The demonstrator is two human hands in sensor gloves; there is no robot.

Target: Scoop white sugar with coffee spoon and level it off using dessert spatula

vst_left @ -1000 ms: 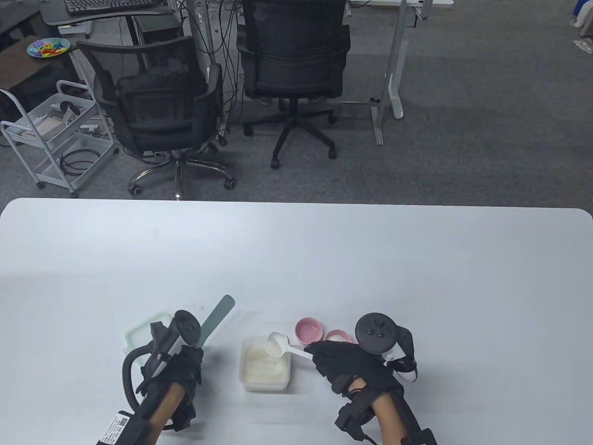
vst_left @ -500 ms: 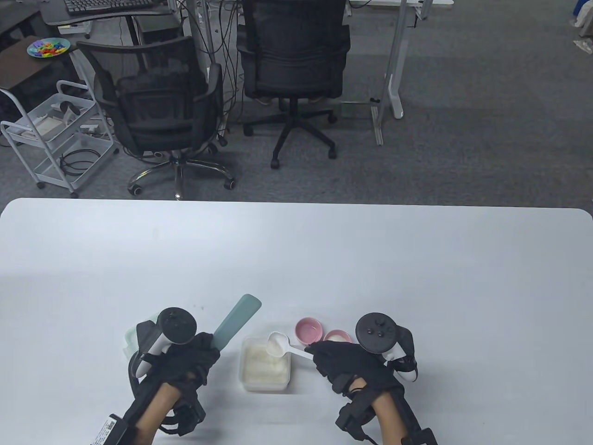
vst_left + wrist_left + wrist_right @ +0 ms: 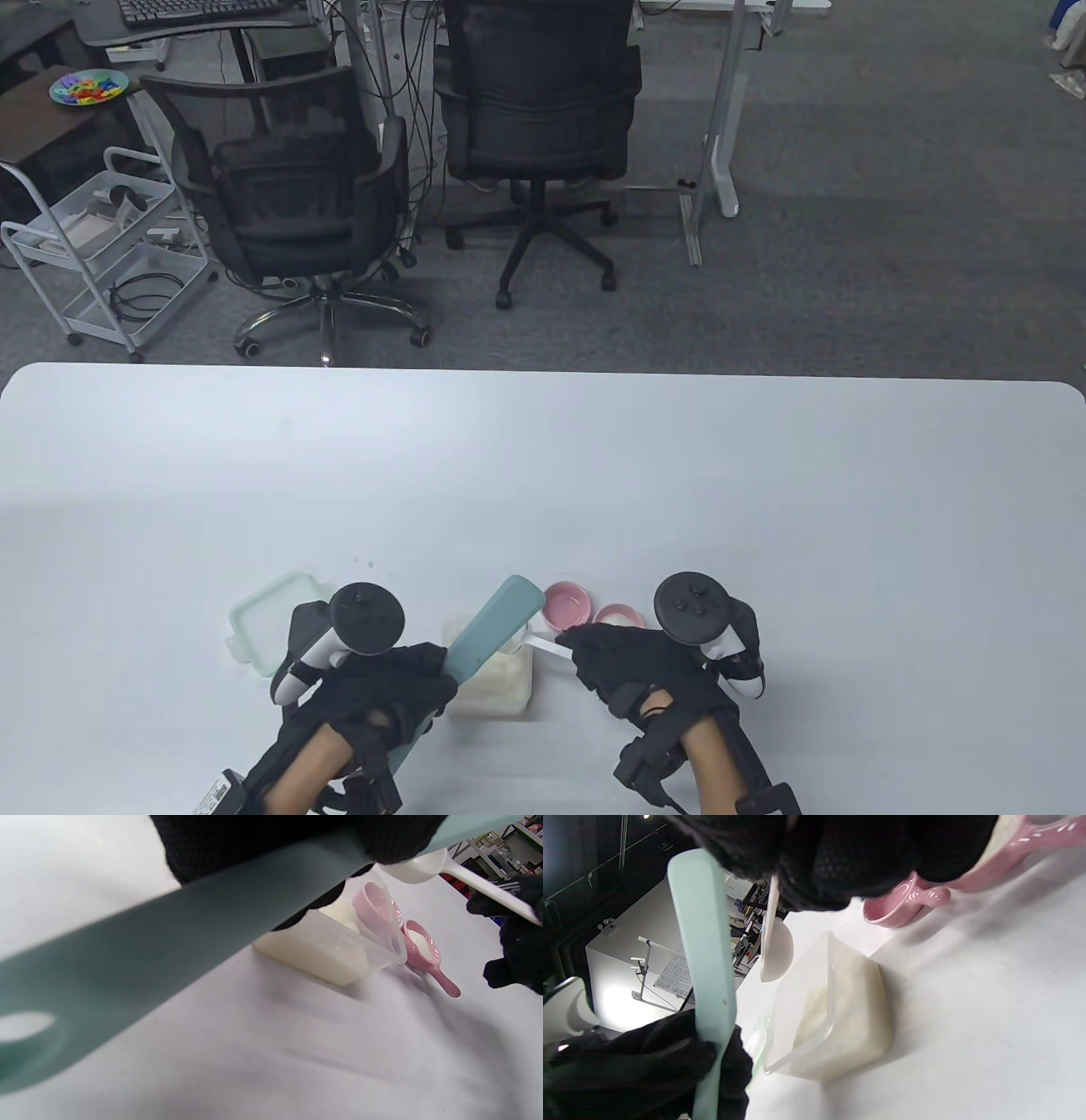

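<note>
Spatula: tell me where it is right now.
In the table view, the spatula is held in the left hand, its blade slanting over the sugar tub toward the white spoon in the right hand.

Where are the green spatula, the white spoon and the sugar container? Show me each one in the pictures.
green spatula (image 3: 501, 624), table view, on the flat blade.
white spoon (image 3: 418, 868), left wrist view, on the underside of the bowl.
sugar container (image 3: 840, 1005), right wrist view, on the clear side wall.
</note>
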